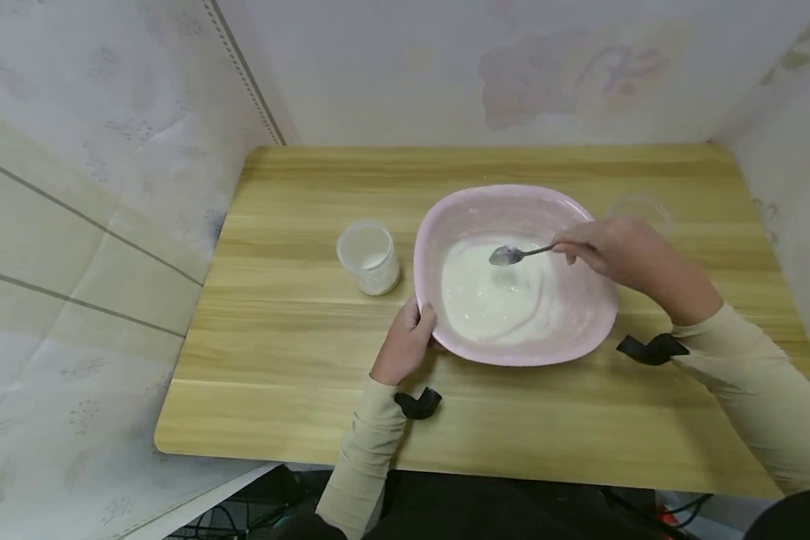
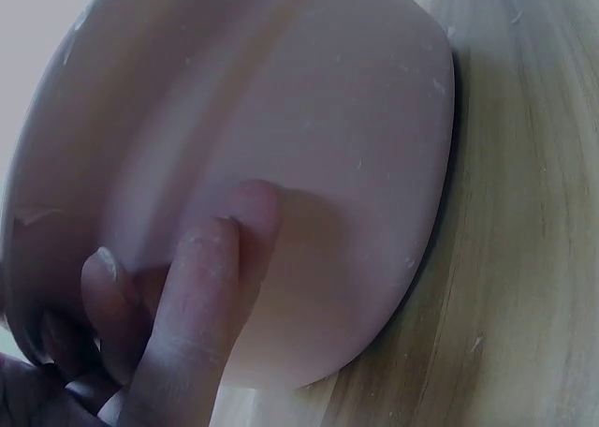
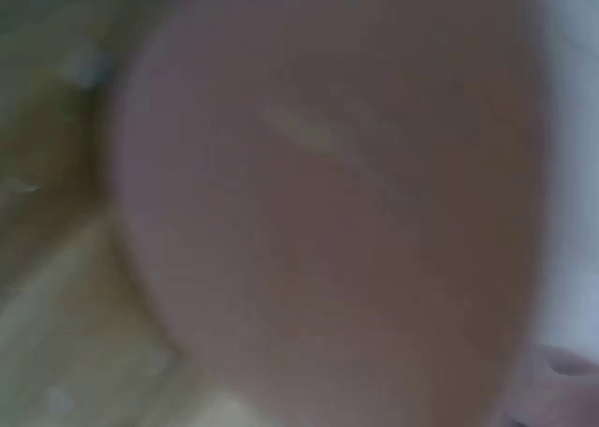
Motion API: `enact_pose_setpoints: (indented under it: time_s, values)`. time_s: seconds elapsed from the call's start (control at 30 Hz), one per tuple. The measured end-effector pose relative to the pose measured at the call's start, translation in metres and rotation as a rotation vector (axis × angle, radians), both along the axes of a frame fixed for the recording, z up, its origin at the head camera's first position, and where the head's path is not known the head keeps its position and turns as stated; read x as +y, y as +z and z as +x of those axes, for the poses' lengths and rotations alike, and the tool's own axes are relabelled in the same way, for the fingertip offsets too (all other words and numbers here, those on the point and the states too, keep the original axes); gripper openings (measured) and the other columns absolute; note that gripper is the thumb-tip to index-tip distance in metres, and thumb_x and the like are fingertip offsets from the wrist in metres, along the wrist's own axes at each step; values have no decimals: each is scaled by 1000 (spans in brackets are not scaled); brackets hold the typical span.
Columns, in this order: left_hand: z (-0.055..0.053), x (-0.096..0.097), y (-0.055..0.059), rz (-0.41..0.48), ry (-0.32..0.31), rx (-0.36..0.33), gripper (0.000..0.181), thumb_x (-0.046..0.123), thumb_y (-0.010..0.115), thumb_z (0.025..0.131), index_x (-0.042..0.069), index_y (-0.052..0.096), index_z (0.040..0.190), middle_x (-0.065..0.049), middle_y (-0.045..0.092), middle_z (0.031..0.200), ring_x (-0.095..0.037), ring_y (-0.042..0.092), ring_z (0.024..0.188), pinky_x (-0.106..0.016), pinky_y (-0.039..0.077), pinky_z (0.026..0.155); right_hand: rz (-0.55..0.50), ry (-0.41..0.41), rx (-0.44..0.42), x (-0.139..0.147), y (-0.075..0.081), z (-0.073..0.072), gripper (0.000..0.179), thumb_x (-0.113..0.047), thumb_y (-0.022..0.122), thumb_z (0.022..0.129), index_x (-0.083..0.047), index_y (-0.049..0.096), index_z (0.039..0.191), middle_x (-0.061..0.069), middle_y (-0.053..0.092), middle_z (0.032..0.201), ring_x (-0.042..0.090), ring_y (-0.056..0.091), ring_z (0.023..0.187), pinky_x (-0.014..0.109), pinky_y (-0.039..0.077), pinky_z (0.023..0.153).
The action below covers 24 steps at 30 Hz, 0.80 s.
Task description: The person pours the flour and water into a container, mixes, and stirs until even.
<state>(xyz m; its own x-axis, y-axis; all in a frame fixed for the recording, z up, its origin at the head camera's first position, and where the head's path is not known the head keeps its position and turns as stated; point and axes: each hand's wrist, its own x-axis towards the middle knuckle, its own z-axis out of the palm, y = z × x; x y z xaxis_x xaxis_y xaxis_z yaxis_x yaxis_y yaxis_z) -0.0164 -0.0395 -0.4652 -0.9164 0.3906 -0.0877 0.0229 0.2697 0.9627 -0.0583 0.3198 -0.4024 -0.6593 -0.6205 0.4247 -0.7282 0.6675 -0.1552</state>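
Observation:
A pink plastic basin [image 1: 513,354] stands on the wooden table with a smooth white liquid [image 1: 493,292] spread over its bottom. My left hand [image 1: 405,341] grips the basin's near left rim, thumb on top. In the left wrist view its fingers [image 2: 192,305] lie against the outer wall. My right hand [image 1: 624,251] pinches the handle of a metal spoon [image 1: 508,256] over the basin; some white residue shows in the spoon's bowl. The blurred right wrist view is mostly filled by the basin's outer side [image 3: 328,221], with a bit of the hand at the lower right corner.
Left of the basin stands a clear plastic cup [image 1: 370,259] with white material at its bottom. A clear round lid [image 1: 641,206] lies behind the right hand, partly hidden. Walls close in the wooden table [image 1: 277,375] at the back and both sides.

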Motion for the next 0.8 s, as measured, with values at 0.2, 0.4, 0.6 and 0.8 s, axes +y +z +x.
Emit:
enact_pose_setpoints:
  time_s: [0.2, 0.4, 0.6, 0.8]
  values:
    - [-2, 0, 0, 6, 6, 7, 40, 21, 34, 111, -5, 54, 134, -18, 69, 95, -12, 64, 74, -26, 58, 67, 48, 86, 281, -1, -11, 2, 31, -32, 54, 104, -16, 80, 102, -1, 82, 91, 20, 75, 64, 36, 49, 38]
    - [-5, 3, 1, -12, -28, 7, 43, 24, 34, 111, -5, 54, 136, -19, 71, 97, -12, 66, 76, -29, 60, 70, -34, -23, 204, 12, -10, 15, 36, -34, 55, 106, -12, 81, 98, 0, 79, 81, 13, 64, 55, 28, 45, 42]
    - [-14, 1, 6, 39, -83, -26, 45, 27, 32, 113, -8, 53, 133, -25, 72, 98, -17, 72, 76, -45, 66, 72, -461, -440, -348, 19, 12, 59, 29, -21, 60, 107, -6, 74, 86, -2, 53, 61, 9, 34, 52, 27, 28, 46]
    - [-17, -9, 3, 92, -57, -33, 49, 33, 30, 115, -6, 52, 135, -26, 71, 95, -15, 72, 72, -45, 67, 69, -1013, -586, -553, 11, 8, 106, 32, -25, 57, 107, 3, 73, 101, -1, 61, 64, 15, 39, 52, 32, 26, 43]
